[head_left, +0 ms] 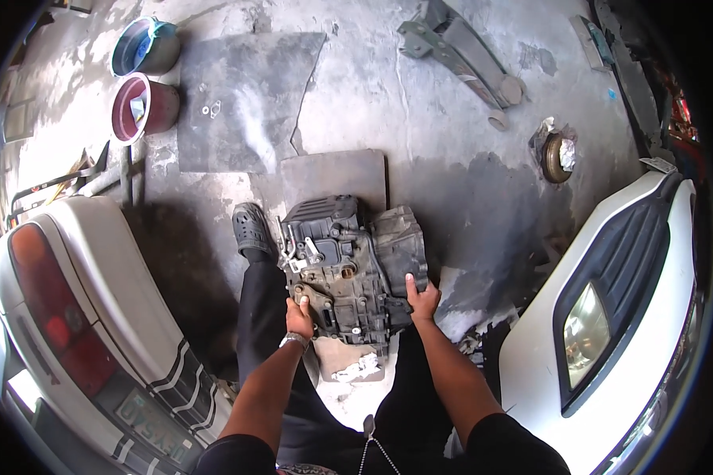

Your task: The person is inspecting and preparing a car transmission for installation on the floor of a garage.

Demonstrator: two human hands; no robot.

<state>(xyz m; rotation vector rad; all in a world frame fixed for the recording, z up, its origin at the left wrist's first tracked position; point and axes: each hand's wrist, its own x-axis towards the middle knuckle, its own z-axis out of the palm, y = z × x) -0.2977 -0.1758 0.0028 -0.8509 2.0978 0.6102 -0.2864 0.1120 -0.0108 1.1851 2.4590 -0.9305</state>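
A greasy metal car gearbox (348, 269) is in front of me, between my legs, with hoses, bolts and a bare bracket on its upper face. My left hand (299, 317) grips its near left edge, thumb on top and the other fingers hidden beneath. On the right side, my right hand (423, 299) clasps the dark housing, its thumb laid on the top and its fingers curled under the edge. Beyond the gearbox a flat brown board (337, 174) lies on the floor, partly covered by it. Whether the gearbox rests on something or is lifted, I cannot tell.
A white car's tail end (111, 261) flanks me at left, and a white bumper (547, 348) at right. Farther off are a blue bucket (166, 51), a maroon bucket (162, 107), a dark mat (222, 87), a floor jack (459, 59) and a round metal part (553, 162).
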